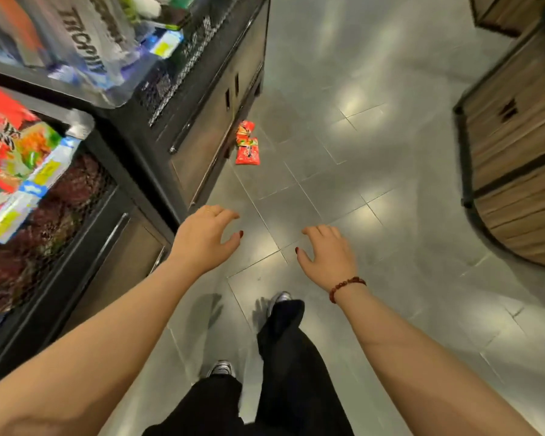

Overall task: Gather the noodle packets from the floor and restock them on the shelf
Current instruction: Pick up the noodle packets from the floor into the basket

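Red noodle packets (247,146) lie on the grey tiled floor against the foot of the dark shelf unit (202,121), some way ahead of me. My left hand (205,237) and my right hand (326,253) reach forward above the floor, well short of the packets. Both hold nothing and their fingers hang loosely curled. More red and green noodle packets (10,143) stand on the shelf at the left, behind a row of price tags.
The dark shelf unit with mesh fronts and cabinet doors runs along the left. Wooden crates (516,158) stand at the right edge of the aisle. My legs in black trousers and my shoes (221,369) are below. Grey floor tiles lie between.
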{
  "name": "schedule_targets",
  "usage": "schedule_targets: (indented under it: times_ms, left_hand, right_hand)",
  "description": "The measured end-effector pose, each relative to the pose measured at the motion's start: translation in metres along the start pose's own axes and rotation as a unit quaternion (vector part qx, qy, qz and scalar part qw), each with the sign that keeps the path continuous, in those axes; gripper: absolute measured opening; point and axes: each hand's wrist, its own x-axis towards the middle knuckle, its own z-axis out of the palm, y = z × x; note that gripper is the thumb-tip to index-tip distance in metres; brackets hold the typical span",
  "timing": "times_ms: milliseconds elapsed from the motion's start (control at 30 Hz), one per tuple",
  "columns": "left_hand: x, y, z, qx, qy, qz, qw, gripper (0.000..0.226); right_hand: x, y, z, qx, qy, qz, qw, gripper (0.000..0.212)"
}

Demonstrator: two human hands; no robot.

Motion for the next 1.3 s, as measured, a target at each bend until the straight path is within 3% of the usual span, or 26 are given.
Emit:
schedule_targets:
  times_ms: [433,967,1167,1300]
  left_hand:
    - [0.263,0.009,0.017,-0.010,-0.021,-0.057,0.998,0.037]
    - [0.531,-0.093,0.016,-0.021,-0.079,-0.117,0.990,0.045]
    - [0.607,-0.109,0.008,-0.039,-0.075,-0.181,0.980,0.058]
    - [0.657,-0.113,0.014,-0.052,-0.058,-0.258,0.963,0.058]
  right_hand:
    - [0.275,0.121,-0.068,-0.021,-0.016,-0.017,1.000,0.040]
    - [0.575,0.143,-0.085,-0.026,-0.070,-0.042,0.996,0.041]
    - [0.679,0.158,-0.096,-0.051,-0.098,-0.090,0.990,0.041]
    - [0.767,0.175,-0.107,-0.097,-0.122,-0.182,0.971,0.040]
